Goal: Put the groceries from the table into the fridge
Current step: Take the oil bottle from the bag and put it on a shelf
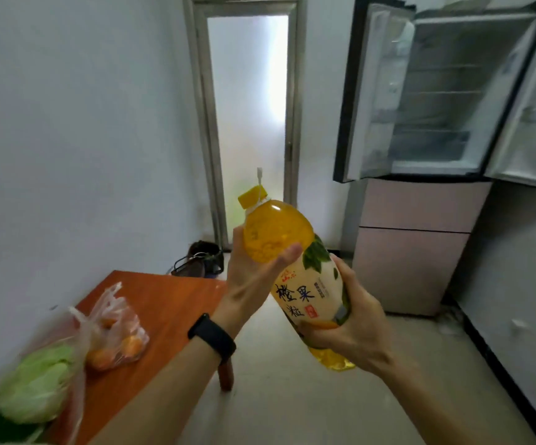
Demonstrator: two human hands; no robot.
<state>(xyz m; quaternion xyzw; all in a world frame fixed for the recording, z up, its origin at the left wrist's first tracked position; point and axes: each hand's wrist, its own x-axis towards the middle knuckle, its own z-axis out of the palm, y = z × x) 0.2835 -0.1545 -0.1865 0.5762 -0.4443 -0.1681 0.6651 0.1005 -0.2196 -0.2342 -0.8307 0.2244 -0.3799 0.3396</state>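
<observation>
Clear plastic, smooth and rounded, forms the juice bottle (277, 231), full of orange-yellow drink, with a yellow cap (251, 196) and a pale label printed with green leaves. It is held in the air between the glossy orange-brown table (170, 300) and the open fridge (420, 252). Its long axis tilts, cap up-left, base down-right. The left hand (253, 277) grips the domed shoulder, thumb curled over it. The right hand (353, 319) wraps the lower body. A thin crinkled bag of oranges (115, 335) lies on the table.
</observation>
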